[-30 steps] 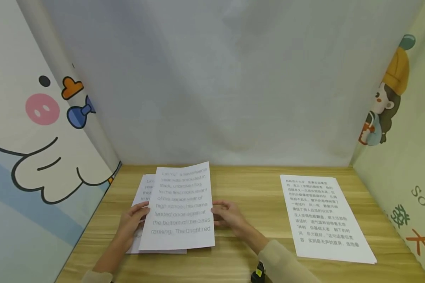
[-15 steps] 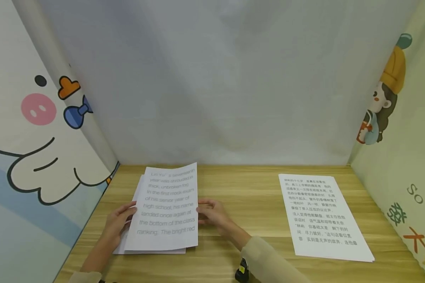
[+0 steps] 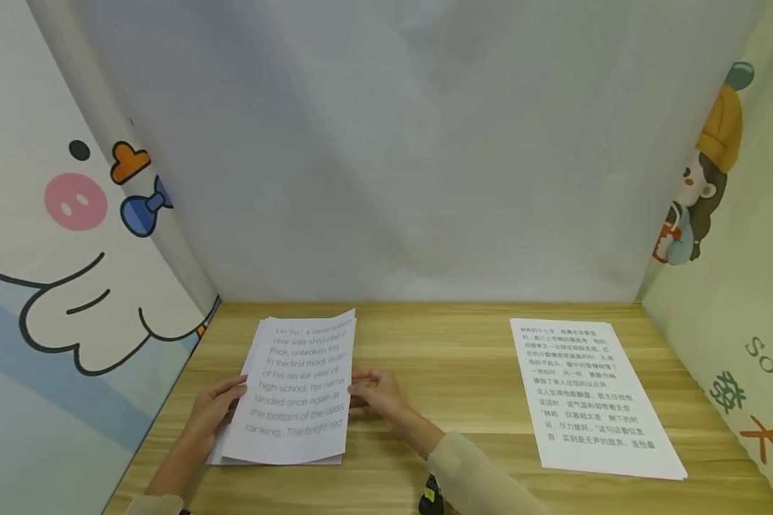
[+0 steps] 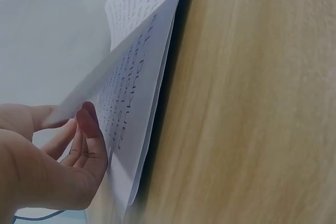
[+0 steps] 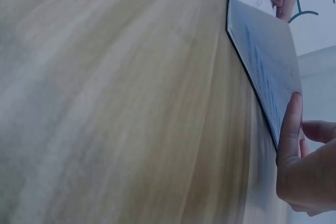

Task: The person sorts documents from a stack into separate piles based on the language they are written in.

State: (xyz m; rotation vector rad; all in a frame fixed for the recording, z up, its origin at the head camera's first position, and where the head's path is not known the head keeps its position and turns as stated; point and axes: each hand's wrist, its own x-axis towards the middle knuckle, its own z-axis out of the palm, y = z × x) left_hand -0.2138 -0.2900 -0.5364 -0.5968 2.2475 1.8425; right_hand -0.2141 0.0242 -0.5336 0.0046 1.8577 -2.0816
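A white sheet of paper (image 3: 296,390) printed in English is held slightly bowed over a stack of similar sheets (image 4: 139,103) on the left of the table. My left hand (image 3: 215,406) pinches its left edge; in the left wrist view the sheet's edge sits between thumb and fingers, raised off the printed page beneath. My right hand (image 3: 381,395) grips the right edge, thumb in front and fingers behind. Most of the stack is hidden below the held sheet in the head view; only its left and bottom margins show.
Another stack of paper (image 3: 589,400), printed in Chinese, lies on the right of the wooden table (image 3: 451,365). A pale curtain (image 3: 412,143) stands behind the table. Cartoon-printed panels (image 3: 96,272) flank it. A black device (image 3: 431,495) is by the right sleeve.
The held sheet has moved left, then down onto the stack, covering more of it. Both hands have shifted left with it and kept their hold.
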